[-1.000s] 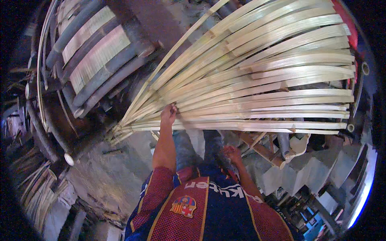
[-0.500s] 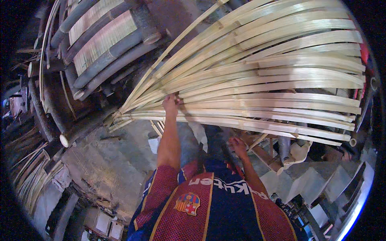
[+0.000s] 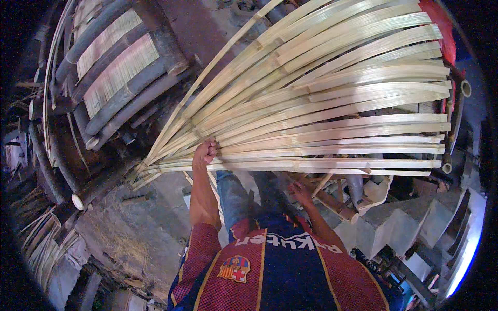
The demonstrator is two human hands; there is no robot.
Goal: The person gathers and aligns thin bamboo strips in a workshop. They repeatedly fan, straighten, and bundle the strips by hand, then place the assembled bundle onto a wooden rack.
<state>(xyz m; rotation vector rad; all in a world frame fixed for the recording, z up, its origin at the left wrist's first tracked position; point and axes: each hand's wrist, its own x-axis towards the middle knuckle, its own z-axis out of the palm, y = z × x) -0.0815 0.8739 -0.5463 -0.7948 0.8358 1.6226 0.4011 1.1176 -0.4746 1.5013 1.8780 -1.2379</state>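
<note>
Hands come first, close to me: my right hand (image 3: 301, 193) hangs loose and holds nothing down by my knee, while my left hand (image 3: 205, 153) is closed tight around the bamboo strips (image 3: 321, 109) near their bunched end. Those long pale strips fan out wide to the right, so I think gathering has only begun. Farther off, dark bamboo poles (image 3: 119, 98) lie stacked.

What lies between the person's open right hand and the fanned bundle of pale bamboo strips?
In the head view, only dark shadowed space separates the right hand from the bundle of pale bamboo strips; the hand hangs free below it.
</note>
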